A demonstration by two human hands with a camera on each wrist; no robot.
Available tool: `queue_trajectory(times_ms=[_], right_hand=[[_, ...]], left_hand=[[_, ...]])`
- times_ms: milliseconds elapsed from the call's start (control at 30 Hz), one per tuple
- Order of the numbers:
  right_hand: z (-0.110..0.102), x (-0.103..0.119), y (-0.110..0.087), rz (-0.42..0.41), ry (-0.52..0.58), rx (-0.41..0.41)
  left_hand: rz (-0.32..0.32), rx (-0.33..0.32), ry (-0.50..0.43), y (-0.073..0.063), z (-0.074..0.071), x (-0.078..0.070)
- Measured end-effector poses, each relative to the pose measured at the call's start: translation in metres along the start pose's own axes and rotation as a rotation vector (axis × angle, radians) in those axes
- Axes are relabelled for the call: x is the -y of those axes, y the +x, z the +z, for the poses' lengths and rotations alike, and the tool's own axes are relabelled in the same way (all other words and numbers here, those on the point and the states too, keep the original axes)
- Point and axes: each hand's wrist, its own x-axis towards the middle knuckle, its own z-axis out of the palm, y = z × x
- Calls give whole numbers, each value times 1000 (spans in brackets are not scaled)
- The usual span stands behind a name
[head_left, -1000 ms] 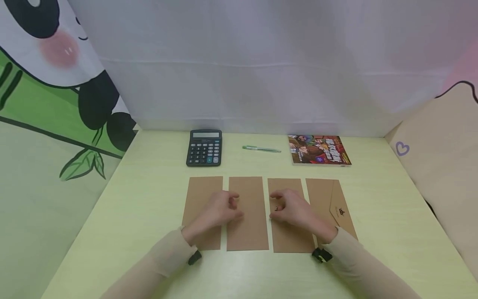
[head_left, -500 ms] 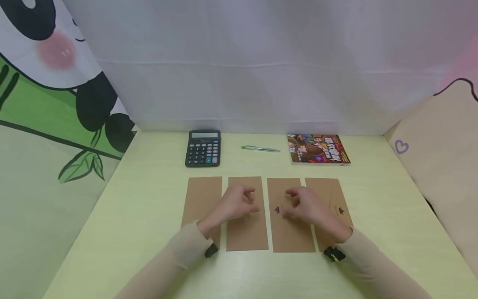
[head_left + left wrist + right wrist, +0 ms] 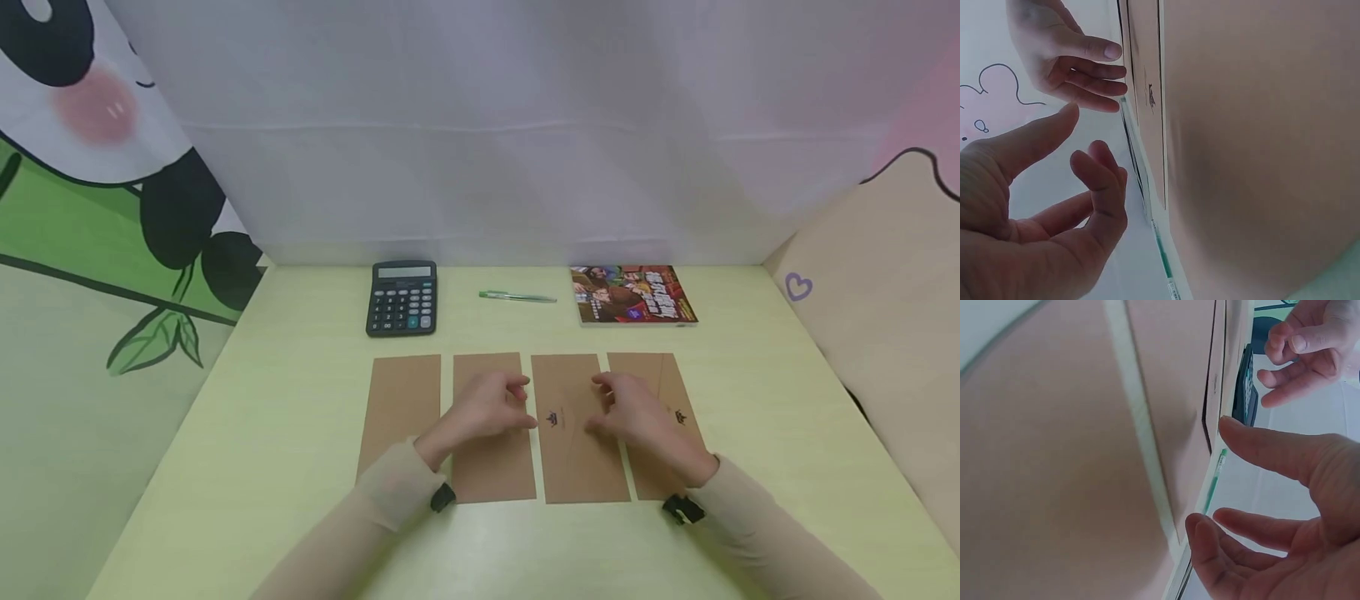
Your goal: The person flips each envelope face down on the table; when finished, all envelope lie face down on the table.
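Note:
Brown paper envelopes lie in a row on the table. Over the second envelope from the left (image 3: pixel 495 475) hovers my left hand (image 3: pixel 486 407), thumb and fingers loosely bent and apart, holding nothing. My right hand (image 3: pixel 639 417) is in the same relaxed shape above the gap between the third envelope (image 3: pixel 570 467), which bears a small crown print, and the rightmost envelope (image 3: pixel 660 379), which it partly covers. The leftmost envelope (image 3: pixel 401 400) shows a plain face. In the left wrist view, a gap separates thumb and fingers of the left hand (image 3: pixel 1054 219).
Behind the row stand a black calculator (image 3: pixel 402 298) at left, a green pen (image 3: pixel 517 297) in the middle and a colourful book (image 3: pixel 633 295) at right. A white cloth (image 3: pixel 480 167) rises along the table's back edge, with printed panels at both sides.
Both hands have shifted to the right above the envelopes, the left from between the first and second onto the second. The crown on the third envelope has come into sight.

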Motion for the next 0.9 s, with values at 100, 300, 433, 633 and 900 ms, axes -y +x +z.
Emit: queue_trajectory(times_ms=[100,300,433,633,900], right_hand=[[-1,-2,-2,8,-6,-2],[-2,-8,-1,28,-24,-4],[-3,-11,0,43,-46,-14],[-3,-12,2,66,-62,-14],[-4,-11,6,96,-40,-11]], left_hand=[[-5,5,30,6,4,-1],[-3,22,164,12,13,-4],[27,53,236,12,20,-4],[32,64,246,13,25,-1],[38,37,252,12,26,-1]])
